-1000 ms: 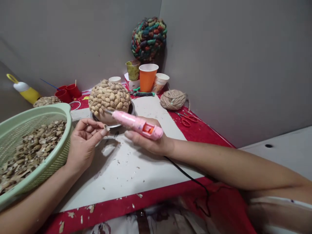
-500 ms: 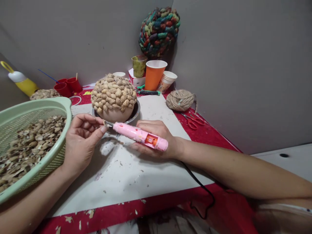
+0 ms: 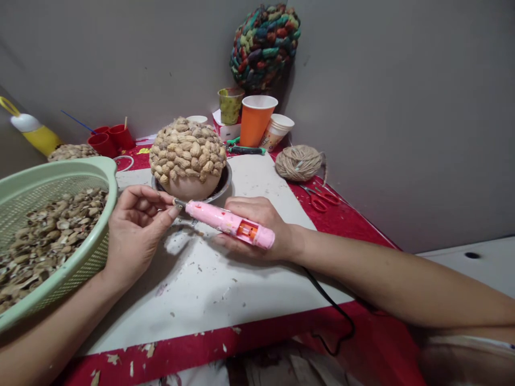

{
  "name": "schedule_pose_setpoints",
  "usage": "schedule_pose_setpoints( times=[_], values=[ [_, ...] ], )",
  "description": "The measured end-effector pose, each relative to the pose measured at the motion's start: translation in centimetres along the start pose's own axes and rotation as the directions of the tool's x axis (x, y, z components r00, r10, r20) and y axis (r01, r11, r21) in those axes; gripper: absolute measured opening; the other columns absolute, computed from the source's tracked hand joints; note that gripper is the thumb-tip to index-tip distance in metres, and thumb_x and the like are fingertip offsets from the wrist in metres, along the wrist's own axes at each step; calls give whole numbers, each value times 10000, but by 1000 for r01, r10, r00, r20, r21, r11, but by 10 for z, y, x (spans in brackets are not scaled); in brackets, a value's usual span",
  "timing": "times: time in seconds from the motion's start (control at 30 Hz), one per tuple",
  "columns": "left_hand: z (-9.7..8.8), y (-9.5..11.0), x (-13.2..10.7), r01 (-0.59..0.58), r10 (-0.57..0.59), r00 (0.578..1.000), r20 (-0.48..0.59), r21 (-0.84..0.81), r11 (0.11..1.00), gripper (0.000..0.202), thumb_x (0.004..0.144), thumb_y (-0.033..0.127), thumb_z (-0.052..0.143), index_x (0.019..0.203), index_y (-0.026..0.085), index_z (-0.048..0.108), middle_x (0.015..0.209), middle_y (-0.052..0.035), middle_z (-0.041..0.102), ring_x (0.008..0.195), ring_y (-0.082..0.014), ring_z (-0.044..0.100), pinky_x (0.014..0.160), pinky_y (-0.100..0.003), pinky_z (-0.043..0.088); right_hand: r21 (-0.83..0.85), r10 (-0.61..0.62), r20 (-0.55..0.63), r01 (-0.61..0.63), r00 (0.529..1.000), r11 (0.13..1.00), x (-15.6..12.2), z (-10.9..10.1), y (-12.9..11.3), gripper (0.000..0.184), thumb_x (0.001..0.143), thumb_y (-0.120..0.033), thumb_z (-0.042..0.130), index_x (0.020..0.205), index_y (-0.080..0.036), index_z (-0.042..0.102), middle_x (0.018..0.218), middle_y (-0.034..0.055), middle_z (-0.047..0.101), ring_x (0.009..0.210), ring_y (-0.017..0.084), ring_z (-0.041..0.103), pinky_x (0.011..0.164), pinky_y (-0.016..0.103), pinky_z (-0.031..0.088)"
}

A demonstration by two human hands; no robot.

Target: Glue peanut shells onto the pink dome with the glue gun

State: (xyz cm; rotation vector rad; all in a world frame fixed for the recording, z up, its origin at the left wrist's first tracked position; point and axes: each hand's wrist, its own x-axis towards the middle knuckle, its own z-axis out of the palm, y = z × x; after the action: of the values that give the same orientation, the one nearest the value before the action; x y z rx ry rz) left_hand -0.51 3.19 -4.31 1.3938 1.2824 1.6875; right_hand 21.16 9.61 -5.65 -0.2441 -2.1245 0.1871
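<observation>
My right hand [image 3: 257,222] is wrapped around a pink glue gun [image 3: 217,219], its metal nozzle pointing left. Between thumb and forefinger, my left hand [image 3: 139,225] pinches a small peanut shell [image 3: 176,202], mostly hidden by the fingertips; the nozzle is right at it. Behind the hands, a round form covered in peanut shells [image 3: 187,150] rests in a metal bowl [image 3: 226,185]. Its lower band is bare and smooth. To the left stands a green basket [image 3: 111,185] holding many loose peanut shells [image 3: 56,230].
At the back are red cups [image 3: 102,145], an orange paper cup [image 3: 257,123], green-handled pliers [image 3: 245,150] and a multicoloured ball [image 3: 265,48]. Twine [image 3: 300,162] and red scissors [image 3: 317,201] lie right. A black cord [image 3: 330,300] trails from the glue gun over the white board [image 3: 201,300].
Both hands hold nearly the same pose, with the nozzle still at the shell. The view has shifted very slightly, so the background sits a little higher.
</observation>
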Motion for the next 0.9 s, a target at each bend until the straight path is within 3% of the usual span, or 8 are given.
schedule_pose_setpoints(
  times=[0.9],
  values=[
    [0, 0, -1, 2, -2, 1000, -17, 19, 1000, 321, 692, 338, 908, 888, 330, 653, 929, -6, 717, 843, -201, 694, 762, -392, 638, -94, 38, 47, -33, 998, 995, -1, -1, -1, 463, 1006, -473, 493, 633, -198, 468, 556, -32, 449, 505, 101, 377, 504, 257, 318]
  ],
)
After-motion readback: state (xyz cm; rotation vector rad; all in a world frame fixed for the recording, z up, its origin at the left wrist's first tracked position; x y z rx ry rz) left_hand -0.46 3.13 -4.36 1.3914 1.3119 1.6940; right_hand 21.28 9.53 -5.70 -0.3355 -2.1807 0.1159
